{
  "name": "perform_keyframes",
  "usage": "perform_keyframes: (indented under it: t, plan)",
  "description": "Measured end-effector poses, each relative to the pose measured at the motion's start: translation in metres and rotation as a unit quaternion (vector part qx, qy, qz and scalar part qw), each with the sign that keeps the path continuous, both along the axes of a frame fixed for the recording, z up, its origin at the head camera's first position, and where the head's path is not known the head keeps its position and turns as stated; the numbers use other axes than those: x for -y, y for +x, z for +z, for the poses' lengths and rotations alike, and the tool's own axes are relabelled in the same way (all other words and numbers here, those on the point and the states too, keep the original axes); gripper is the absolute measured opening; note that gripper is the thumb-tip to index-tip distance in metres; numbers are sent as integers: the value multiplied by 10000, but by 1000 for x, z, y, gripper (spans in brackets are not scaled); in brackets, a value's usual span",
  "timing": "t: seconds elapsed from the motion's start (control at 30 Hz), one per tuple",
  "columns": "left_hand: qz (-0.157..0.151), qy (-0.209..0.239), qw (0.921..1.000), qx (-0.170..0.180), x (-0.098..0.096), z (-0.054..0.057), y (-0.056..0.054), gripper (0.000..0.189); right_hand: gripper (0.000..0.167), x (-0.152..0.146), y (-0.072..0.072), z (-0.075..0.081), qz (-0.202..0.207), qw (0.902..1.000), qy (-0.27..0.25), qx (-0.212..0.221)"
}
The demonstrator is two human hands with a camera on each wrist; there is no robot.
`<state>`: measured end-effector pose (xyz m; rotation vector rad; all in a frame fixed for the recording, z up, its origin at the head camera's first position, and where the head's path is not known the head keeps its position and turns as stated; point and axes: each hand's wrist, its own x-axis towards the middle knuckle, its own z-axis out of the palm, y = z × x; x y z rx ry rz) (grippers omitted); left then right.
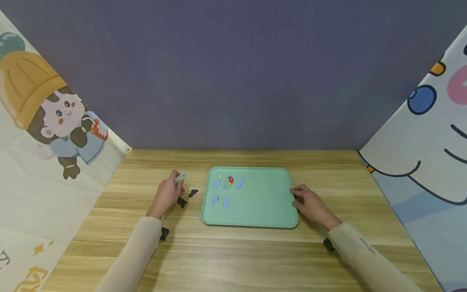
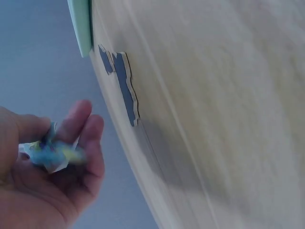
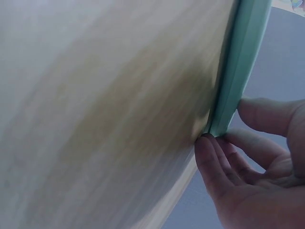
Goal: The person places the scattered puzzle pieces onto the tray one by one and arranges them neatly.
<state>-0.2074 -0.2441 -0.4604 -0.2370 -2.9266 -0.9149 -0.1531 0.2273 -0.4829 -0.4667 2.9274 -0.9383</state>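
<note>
My left hand (image 1: 168, 194) is left of the tray, slightly raised over the table. Between its thumb and curled fingers it holds colourful jigsaw puzzle pieces (image 2: 55, 155), blurred in the left wrist view. Below that hand lie two dark-faced puzzle pieces, one long and wavy (image 2: 126, 88), the other smaller (image 2: 106, 59). The pale green tray (image 1: 262, 202) carries several light blue puzzle pieces (image 1: 225, 202) in its left half, including one with red and yellow (image 1: 228, 182). At the tray's right edge, my right hand (image 1: 310, 205) pinches the rim, thumb on the outer side and fingers at the underside.
The wooden table (image 1: 248, 259) runs back to a dark grey-blue wall (image 1: 248, 81). Cartoon-printed panels stand on the left (image 1: 65, 129) and right (image 1: 434, 162). A dark strap or device shows at each wrist.
</note>
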Motion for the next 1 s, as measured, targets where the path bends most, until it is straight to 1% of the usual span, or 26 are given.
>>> perform_keyframes:
  t: [0.07,0.17,0.3,0.43,0.53,0.8,0.87,1.0]
  plan:
    - [-32,35,10000,-7,0,0,0,23,45,0,0,0,-3,10000,1,-1]
    - [-61,110,9999,44,1,0,0,31,45,0,0,-1,5,10000,-4,-6]
    - [-138,330,9992,150,2,0,0,41,45,0,0,-1,34,10000,-11,-27]
    - [-287,409,9986,176,2,0,-1,41,45,-1,-1,-1,52,10000,-20,-40]
    - [-308,240,9991,158,2,0,-2,36,45,-1,-1,-2,52,10000,-20,-33]
    - [0,-337,9991,275,1,3,1,32,45,-1,-1,-1,83,9999,-48,-84]
    - [12,-440,9985,332,1,4,2,31,45,-1,-1,-1,80,9999,-48,-71]
    - [-18,-570,9966,588,1,7,4,36,45,-1,-1,-1,64,10000,-17,-43]
